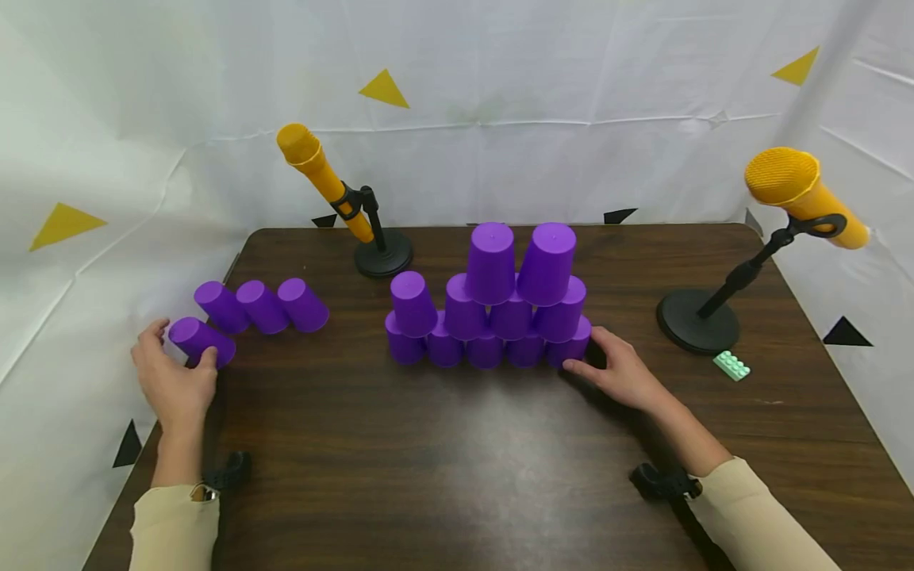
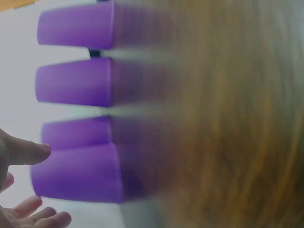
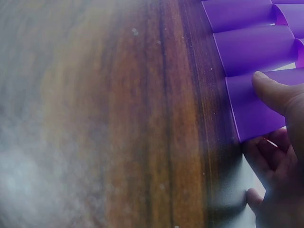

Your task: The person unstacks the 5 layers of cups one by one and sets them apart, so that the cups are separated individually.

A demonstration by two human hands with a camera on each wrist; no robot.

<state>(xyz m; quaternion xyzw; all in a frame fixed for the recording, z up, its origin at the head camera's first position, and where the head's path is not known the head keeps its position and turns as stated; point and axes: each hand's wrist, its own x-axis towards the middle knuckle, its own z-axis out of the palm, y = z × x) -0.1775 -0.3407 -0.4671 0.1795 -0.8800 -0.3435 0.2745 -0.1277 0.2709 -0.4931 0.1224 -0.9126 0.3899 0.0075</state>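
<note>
Toward the left edge, my left hand [image 1: 174, 381] is spread around the nearest upside-down purple cup [image 1: 202, 341], its thumb [image 2: 35, 153] at one side and the other fingers a little apart from it. Several purple cups in all stand in that group, the other 3 just behind. In the middle, purple cups are stacked upside down in tiers, with 2 cups [image 1: 490, 266] on top. My right hand [image 1: 624, 373] holds the right end cup of the bottom row [image 3: 254, 107], thumb on its front and fingers curled at its outer side.
A yellow microphone [image 1: 324, 178] on a black stand is behind the cups at the left. Another yellow microphone [image 1: 803, 194] stands at the right, with a mint-green toy brick [image 1: 731, 365] by its base. White sheeting [image 1: 500, 159] hangs behind the dark wooden table [image 1: 428, 460].
</note>
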